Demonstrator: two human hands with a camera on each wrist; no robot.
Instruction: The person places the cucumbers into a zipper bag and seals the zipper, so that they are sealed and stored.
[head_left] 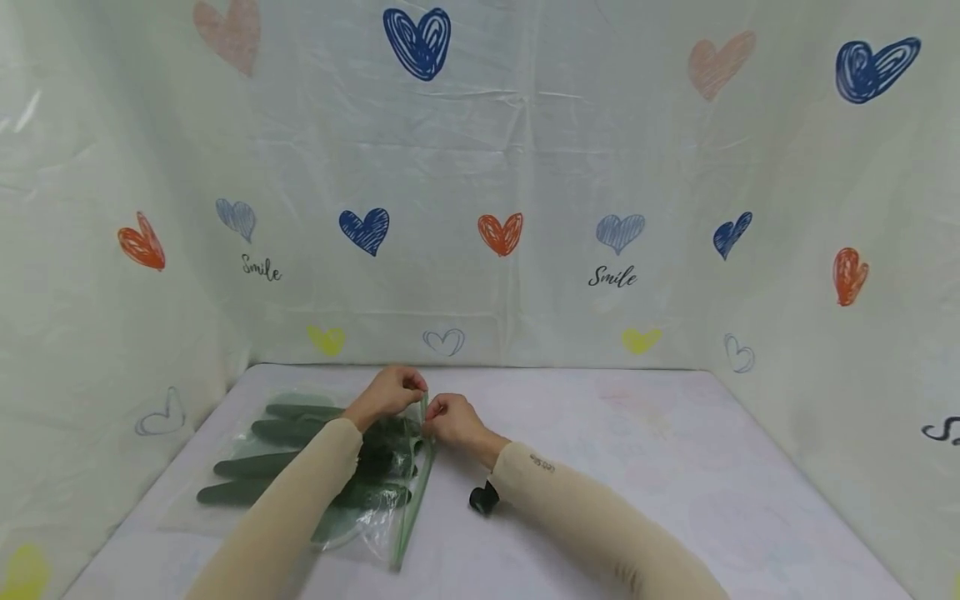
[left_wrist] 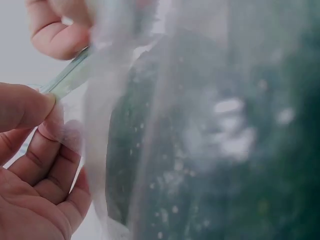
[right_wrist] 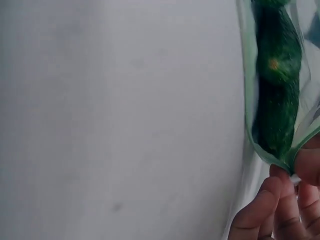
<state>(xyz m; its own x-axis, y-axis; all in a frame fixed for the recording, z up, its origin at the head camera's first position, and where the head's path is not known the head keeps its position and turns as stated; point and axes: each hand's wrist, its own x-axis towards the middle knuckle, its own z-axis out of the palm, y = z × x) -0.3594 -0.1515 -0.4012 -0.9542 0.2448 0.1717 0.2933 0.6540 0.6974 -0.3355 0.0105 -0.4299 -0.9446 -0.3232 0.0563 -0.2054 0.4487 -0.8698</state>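
A clear plastic zip bag (head_left: pixel 352 537) lies on the left half of the table with several dark green cucumbers (head_left: pixel 251 467) in it, side by side. Its green zip strip (head_left: pixel 415 508) runs along the right side. My left hand (head_left: pixel 392 390) pinches the strip at its far end. Just to the right and slightly nearer, my right hand (head_left: pixel 453 421) pinches the same strip between thumb and fingers. In the right wrist view the two green lips (right_wrist: pixel 247 90) meet at the pinched corner and spread apart beyond it, with cucumber ends (right_wrist: pixel 277 75) showing between them.
A small black object (head_left: pixel 483 500) sits by the right sleeve's cuff. The white tabletop (head_left: pixel 637 467) reaches to the right of the bag. Behind and at both sides hangs a pale sheet (head_left: pixel 555 183) printed with hearts.
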